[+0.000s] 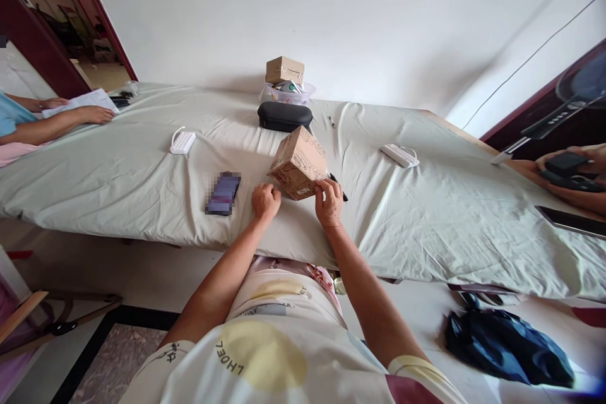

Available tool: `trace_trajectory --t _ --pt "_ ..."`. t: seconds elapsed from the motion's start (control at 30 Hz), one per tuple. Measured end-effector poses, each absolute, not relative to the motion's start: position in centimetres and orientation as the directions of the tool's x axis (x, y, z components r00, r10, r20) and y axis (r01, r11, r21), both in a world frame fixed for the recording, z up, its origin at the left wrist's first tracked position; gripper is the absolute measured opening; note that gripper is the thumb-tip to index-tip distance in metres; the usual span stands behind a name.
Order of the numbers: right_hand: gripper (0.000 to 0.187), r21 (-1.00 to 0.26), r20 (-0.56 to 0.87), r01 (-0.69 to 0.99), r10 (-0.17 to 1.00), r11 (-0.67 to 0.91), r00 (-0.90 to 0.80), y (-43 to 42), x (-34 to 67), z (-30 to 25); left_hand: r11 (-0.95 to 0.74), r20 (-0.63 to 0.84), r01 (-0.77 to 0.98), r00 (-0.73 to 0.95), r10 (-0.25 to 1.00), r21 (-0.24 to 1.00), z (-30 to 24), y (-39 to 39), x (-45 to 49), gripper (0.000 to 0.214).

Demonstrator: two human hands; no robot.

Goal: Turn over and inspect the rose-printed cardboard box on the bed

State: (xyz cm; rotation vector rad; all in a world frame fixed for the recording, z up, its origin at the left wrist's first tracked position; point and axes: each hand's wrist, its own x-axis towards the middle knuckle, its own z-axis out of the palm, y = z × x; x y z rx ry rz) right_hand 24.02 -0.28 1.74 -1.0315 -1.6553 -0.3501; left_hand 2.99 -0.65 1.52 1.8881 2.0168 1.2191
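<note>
A small brown cardboard box (299, 161) stands tilted on one edge on the cloth-covered table (118, 177). My right hand (329, 202) grips its lower right corner with curled fingers. My left hand (266, 201) is closed in a loose fist just left of the box's lower edge; whether it touches the box I cannot tell. A black pen (339, 187) lies partly hidden behind my right hand. A phone (223, 193) lies face up to the left of my left hand.
Behind the box lie a black case (285, 116) and a clear tub (288, 94) with another cardboard box (285, 69) on top. White power strips (182, 141) (400, 155) lie either side. Other people's arms (61, 121) (568, 177) rest at both table ends. A dark bag (509, 344) lies on the floor.
</note>
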Motion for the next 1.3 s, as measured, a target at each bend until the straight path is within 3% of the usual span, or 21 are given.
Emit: trace_trajectory --t 0.1,0.2,0.3,0.43,0.5,0.6,0.73,0.87,1.03,1.3 --pt "0.026 -0.311 0.881 0.762 0.473 0.568 0.008 -0.1 24.1 1.5 -0.160 0.523 0.653 -0.411 0.747 0.741 0.9 0.1 2.1 0.021" --pt "0.025 -0.310 0.890 0.754 0.455 0.580 0.016 -0.2 24.1 1.5 -0.366 0.652 0.594 -0.382 0.655 0.716 0.4 0.5 2.0 0.039" --pt "0.025 -0.294 0.912 0.734 0.411 0.612 0.023 -0.5 24.0 2.0 -0.474 0.695 0.595 -0.211 0.687 0.649 0.1 0.4 2.4 0.042" --pt "0.018 -0.325 0.923 0.698 0.373 0.638 0.089 -0.8 23.9 2.5 -0.408 0.598 0.607 -0.141 0.789 0.682 0.0 0.1 2.7 0.035" --pt "0.015 -0.406 0.897 0.663 0.415 0.629 0.154 -0.7 23.8 2.3 -0.343 0.538 0.605 -0.171 0.825 0.719 0.0 0.0 2.6 0.031" --pt "0.026 -0.585 0.789 0.568 0.570 0.579 0.230 -0.3 23.8 1.6 -0.247 0.456 0.597 -0.227 0.861 0.763 0.0 0.1 2.4 0.025" --pt "0.032 -0.696 0.661 0.510 0.728 0.505 0.182 0.1 23.9 0.8 -0.174 0.406 0.590 -0.286 0.868 0.789 0.0 0.2 2.2 0.025" --pt "0.035 -0.674 0.663 0.522 0.740 0.522 0.115 -0.1 23.8 0.8 -0.116 0.374 0.607 -0.318 0.871 0.786 0.2 0.3 2.1 0.025" --pt "0.058 -0.627 0.687 0.530 0.726 0.570 0.032 -0.6 23.5 1.3 -0.096 0.370 0.586 -0.368 0.853 0.804 0.5 0.2 1.8 0.024" --pt "0.054 -0.457 0.748 0.509 0.625 0.729 -0.223 -1.9 22.7 2.3 -0.119 0.382 0.496 -0.471 0.795 0.860 1.0 -0.4 1.3 0.037"
